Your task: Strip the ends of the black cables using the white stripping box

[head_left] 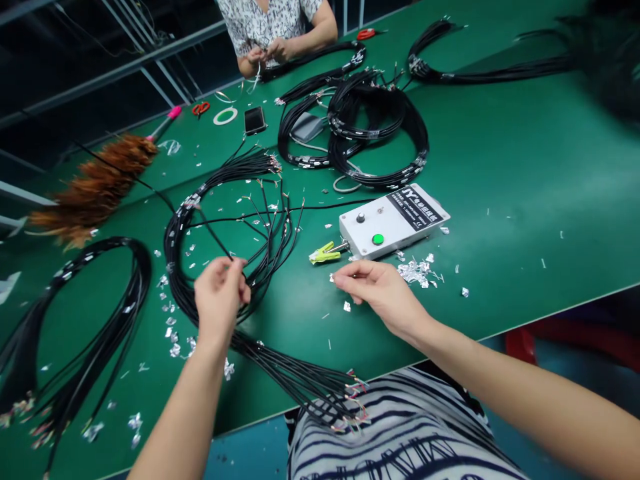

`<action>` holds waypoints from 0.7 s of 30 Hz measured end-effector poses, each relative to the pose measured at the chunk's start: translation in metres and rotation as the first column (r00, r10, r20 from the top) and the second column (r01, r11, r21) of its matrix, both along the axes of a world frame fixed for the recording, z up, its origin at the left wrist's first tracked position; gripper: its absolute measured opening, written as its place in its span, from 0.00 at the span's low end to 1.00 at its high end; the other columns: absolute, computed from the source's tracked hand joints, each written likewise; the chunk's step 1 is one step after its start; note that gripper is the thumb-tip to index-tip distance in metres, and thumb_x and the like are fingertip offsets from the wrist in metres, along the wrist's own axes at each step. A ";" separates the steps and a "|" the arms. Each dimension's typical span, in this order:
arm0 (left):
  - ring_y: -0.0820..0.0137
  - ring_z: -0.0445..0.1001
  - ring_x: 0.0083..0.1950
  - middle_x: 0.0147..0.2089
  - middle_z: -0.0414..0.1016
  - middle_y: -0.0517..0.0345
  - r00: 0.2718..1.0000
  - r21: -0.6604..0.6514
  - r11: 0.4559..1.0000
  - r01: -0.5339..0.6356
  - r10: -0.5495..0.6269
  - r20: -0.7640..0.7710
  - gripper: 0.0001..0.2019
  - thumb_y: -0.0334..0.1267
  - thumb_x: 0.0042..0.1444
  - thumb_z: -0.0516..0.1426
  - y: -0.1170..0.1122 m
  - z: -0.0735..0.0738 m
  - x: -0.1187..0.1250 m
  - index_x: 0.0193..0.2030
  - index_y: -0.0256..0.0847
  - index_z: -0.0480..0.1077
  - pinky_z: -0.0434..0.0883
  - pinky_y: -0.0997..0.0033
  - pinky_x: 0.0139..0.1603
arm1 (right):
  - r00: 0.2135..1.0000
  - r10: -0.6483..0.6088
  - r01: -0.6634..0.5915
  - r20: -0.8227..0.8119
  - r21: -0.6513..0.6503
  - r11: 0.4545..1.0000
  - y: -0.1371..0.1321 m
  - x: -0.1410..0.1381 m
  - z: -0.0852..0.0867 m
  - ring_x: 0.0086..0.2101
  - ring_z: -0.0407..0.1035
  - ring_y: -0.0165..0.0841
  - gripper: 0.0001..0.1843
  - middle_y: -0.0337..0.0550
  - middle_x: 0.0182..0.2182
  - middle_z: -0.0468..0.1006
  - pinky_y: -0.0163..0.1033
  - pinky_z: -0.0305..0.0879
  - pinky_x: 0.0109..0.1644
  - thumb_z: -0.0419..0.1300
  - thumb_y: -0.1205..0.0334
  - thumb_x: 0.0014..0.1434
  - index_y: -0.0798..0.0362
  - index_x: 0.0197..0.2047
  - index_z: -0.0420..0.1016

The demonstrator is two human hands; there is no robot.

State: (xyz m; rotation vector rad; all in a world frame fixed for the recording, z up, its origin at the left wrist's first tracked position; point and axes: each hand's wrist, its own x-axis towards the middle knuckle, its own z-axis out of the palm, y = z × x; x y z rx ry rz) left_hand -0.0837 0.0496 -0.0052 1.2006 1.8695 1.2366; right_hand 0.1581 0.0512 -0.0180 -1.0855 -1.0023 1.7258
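My left hand [220, 290] is closed round a thin black cable [215, 235], just over a large coiled bundle of black cables [173, 257]. Loose stripped ends [285, 207] of that bundle fan out beyond the hand, and more wire ends [345, 403] reach toward my lap. My right hand [375, 287] pinches a tiny scrap of silver foil [332, 277] between thumb and fingertips. In front of it sits a white control box [387, 230] with a lit green button [378, 239] and a yellow-green clip [325, 253] at its left end.
A second cable bundle [143, 267] lies at left, and coiled bundles [420, 143] lie farther back. Foil scraps [417, 272] litter the green table [525, 173]. A feather duster [100, 183], phone [255, 120], tape roll [225, 117] and scissors [201, 109] lie behind. A co-worker [280, 33] sits opposite.
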 end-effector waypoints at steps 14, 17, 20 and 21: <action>0.61 0.73 0.43 0.38 0.74 0.54 0.256 -0.620 0.457 0.637 -0.885 -0.389 0.08 0.29 0.62 0.52 -0.064 0.034 -0.003 0.36 0.41 0.72 0.70 0.59 0.44 | 0.968 0.191 -0.186 0.161 -0.043 0.982 -0.019 0.030 -0.003 0.27 0.66 0.30 0.16 0.40 0.27 0.75 0.36 0.65 0.31 0.69 0.47 0.49 0.52 0.32 0.77; 0.64 0.71 0.37 0.34 0.73 0.55 0.248 -0.644 0.478 0.597 -0.874 -0.418 0.11 0.28 0.64 0.48 -0.071 0.043 -0.003 0.33 0.40 0.69 0.68 0.60 0.42 | 0.963 0.230 -0.228 0.144 -0.034 0.973 -0.018 0.028 -0.005 0.29 0.68 0.32 0.16 0.42 0.28 0.76 0.36 0.66 0.31 0.69 0.48 0.50 0.52 0.33 0.77; 0.65 0.70 0.36 0.35 0.72 0.56 0.343 -0.545 0.550 0.632 -0.830 -0.440 0.07 0.30 0.64 0.48 -0.070 0.054 0.003 0.38 0.41 0.66 0.68 0.65 0.39 | 0.967 0.230 -0.229 0.106 -0.024 0.973 -0.018 0.026 -0.008 0.30 0.70 0.32 0.15 0.42 0.29 0.77 0.35 0.67 0.32 0.69 0.50 0.51 0.53 0.33 0.77; 0.66 0.70 0.37 0.36 0.72 0.56 0.368 -0.508 0.567 0.648 -0.817 -0.443 0.06 0.30 0.64 0.48 -0.070 0.058 0.009 0.39 0.41 0.65 0.68 0.66 0.39 | 0.969 0.227 -0.226 0.094 -0.021 0.974 -0.018 0.026 -0.010 0.30 0.70 0.32 0.14 0.41 0.29 0.76 0.35 0.67 0.32 0.69 0.50 0.51 0.53 0.33 0.76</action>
